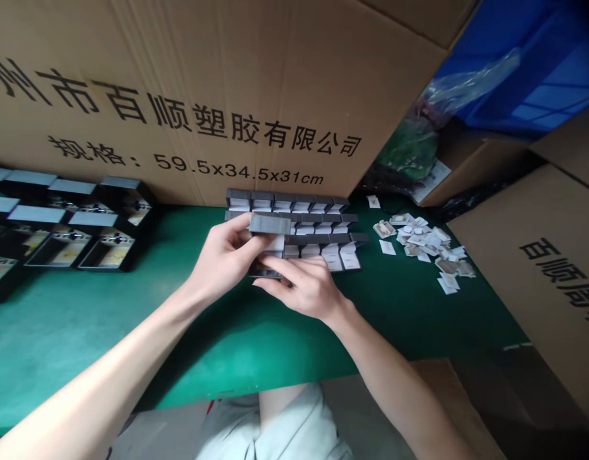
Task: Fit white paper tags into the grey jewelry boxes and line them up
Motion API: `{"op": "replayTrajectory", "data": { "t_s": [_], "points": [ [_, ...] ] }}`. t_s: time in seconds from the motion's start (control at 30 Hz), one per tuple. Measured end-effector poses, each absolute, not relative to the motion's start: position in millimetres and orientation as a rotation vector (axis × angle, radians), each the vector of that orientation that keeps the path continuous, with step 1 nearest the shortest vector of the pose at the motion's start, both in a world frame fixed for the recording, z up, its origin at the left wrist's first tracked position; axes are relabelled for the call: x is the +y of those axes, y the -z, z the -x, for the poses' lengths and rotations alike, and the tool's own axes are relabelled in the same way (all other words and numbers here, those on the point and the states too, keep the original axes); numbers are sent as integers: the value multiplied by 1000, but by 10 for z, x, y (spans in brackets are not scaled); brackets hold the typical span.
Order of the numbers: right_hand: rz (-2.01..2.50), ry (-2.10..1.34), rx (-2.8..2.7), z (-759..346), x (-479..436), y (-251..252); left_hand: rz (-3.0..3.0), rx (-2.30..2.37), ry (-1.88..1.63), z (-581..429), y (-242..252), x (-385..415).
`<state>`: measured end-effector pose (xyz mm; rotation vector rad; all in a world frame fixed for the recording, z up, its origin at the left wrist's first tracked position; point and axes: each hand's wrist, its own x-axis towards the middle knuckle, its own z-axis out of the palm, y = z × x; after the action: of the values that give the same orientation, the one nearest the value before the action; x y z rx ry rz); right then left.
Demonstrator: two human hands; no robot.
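Both hands are on one small dark box point(270, 224) with a raised lid and a white lining. My left hand point(230, 252) grips it from the left, thumb across the front near the lid. The fingers of my right hand point(306, 284) close on its lower front edge, and part of the box is hidden behind them. Just beyond and to the right, similar open boxes point(345, 255) with white linings stand in rows on the green table point(218, 345).
Larger black open boxes point(103, 246) stand in rows at the left. A loose pile of small white pieces point(426, 239) lies at the right. A big cardboard carton point(189, 76) walls off the back, another carton point(538, 268) the right. A blue bin point(524, 76) sits behind.
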<state>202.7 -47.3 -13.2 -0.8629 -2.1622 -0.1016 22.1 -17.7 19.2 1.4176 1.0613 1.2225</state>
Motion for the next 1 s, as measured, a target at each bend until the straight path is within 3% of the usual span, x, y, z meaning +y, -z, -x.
{"op": "replayTrajectory", "data": {
  "t_s": [1.0],
  "points": [
    [831, 179, -2047, -1976, -475, 99, -1237, 878, -1298, -239, -174, -145]
  ]
}}
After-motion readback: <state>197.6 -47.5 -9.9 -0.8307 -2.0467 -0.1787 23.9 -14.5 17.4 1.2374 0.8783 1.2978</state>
